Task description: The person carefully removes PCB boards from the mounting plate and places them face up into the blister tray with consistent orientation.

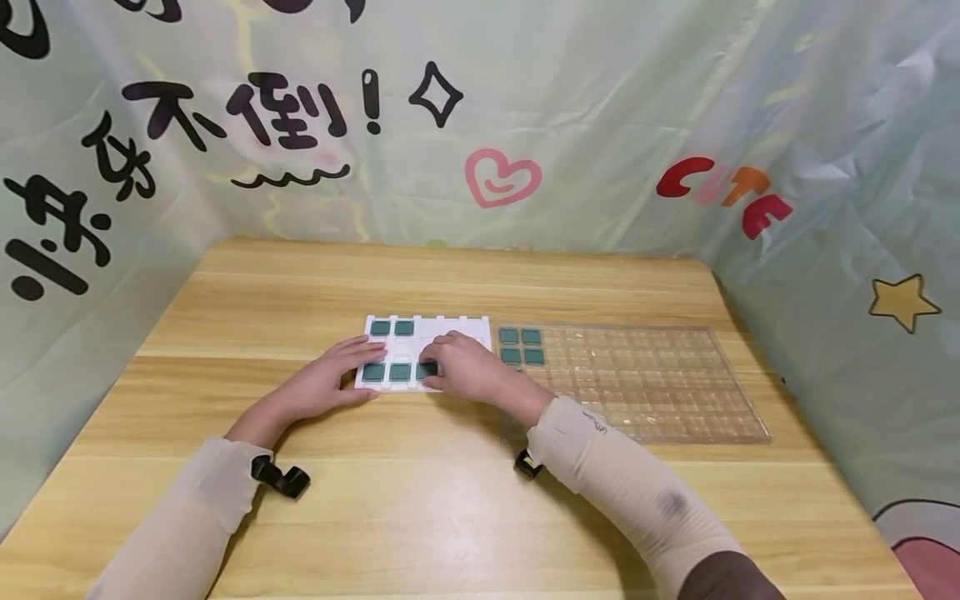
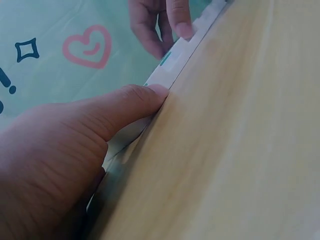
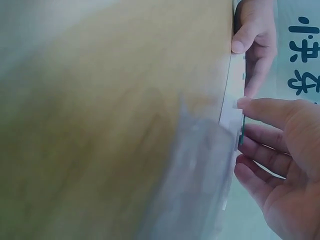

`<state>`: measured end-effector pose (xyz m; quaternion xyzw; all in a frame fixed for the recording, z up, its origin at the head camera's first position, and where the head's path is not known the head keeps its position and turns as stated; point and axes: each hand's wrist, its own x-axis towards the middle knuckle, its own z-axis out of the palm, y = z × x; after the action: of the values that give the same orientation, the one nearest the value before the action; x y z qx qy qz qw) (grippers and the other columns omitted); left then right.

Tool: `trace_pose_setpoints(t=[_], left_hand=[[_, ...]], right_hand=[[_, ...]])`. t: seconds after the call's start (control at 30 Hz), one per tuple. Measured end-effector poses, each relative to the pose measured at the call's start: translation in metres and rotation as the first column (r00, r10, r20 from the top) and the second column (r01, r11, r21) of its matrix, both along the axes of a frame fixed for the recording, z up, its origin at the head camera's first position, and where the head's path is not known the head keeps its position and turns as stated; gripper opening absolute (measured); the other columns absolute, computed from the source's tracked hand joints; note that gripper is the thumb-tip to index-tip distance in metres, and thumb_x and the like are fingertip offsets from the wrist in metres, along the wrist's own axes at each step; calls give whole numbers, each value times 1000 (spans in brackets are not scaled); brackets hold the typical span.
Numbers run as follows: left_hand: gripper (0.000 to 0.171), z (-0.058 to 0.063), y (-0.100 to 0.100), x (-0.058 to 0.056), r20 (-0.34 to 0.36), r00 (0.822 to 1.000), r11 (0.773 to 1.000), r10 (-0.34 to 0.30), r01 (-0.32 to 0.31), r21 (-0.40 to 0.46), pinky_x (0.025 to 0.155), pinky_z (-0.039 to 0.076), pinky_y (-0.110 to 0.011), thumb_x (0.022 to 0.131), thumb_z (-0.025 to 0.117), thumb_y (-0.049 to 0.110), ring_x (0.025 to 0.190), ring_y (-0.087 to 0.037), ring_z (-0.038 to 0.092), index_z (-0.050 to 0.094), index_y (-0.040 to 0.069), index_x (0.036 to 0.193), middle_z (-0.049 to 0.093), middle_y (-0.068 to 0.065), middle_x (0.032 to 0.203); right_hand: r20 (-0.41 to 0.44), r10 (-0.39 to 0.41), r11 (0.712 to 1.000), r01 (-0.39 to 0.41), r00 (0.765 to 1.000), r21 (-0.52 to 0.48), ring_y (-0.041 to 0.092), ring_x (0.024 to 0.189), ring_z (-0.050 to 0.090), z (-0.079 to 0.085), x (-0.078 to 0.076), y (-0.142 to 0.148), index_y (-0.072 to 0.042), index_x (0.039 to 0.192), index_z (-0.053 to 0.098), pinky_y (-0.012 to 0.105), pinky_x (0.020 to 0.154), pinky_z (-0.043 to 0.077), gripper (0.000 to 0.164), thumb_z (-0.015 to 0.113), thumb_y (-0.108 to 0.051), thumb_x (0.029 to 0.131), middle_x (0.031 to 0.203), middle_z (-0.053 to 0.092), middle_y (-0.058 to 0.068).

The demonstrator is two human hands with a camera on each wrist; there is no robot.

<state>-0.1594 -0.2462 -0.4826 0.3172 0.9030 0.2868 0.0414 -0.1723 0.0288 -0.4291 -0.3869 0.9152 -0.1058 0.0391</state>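
Note:
A white slotted tray point(image 1: 402, 348) lies on the table with several small green square chips in it, two of them along its far row. My left hand point(image 1: 330, 379) rests at the tray's left end, fingers extended over it and the thumb along its front edge. In the left wrist view, the thumb of my left hand point(image 2: 120, 107) touches that edge. My right hand point(image 1: 468, 367) pinches a green chip point(image 1: 426, 369) at the near row, right of two other chips. In the right wrist view, the fingertips point(image 3: 244, 103) of my right hand are at the tray's edge.
Right of the white tray lies a clear plastic tray point(image 1: 637, 367) with many compartments; several green chips point(image 1: 533, 357) sit in its left columns. My right forearm passes over its near left corner. A printed cloth point(image 1: 585, 125) stands behind and beside the wooden table point(image 1: 420, 508).

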Motion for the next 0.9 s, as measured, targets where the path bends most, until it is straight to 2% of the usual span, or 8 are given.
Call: trace_pose_setpoints(t=[0.27,0.63,0.8,0.9], left_hand=[[65,-4,0,0,-16,1000,1000,6,-6,-1,113,23,-57,89,71,40,144,-34,24,50,11,144,38,-7,154],[68,0,-1,3,13,1000,1000,22,-21,-8,114,20,-56,89,72,41,144,-35,22,50,10,144,38,-9,154],[68,2,0,2,7,1000,1000,10,-10,-6,115,19,-55,88,73,39,144,-34,23,49,10,145,38,-9,154],[68,3,2,2,1,1000,1000,8,-8,-3,115,19,-55,88,73,38,144,-34,23,50,9,144,38,-9,153]], right_hand=[[20,-31,998,32,999,-48,17,97,62,3,0,9,-9,115,71,32,90,50,32,72,-28,90,106,69,2],[170,-101,988,119,980,-96,19,117,58,16,3,30,-12,123,67,34,98,46,36,71,-30,91,121,65,0],[183,-148,979,171,972,-113,23,130,50,20,4,42,-14,122,68,38,107,39,35,71,-30,91,124,65,-1],[161,-154,975,177,975,-135,23,126,53,21,4,50,-14,120,69,38,106,41,34,72,-29,90,119,67,-1]])
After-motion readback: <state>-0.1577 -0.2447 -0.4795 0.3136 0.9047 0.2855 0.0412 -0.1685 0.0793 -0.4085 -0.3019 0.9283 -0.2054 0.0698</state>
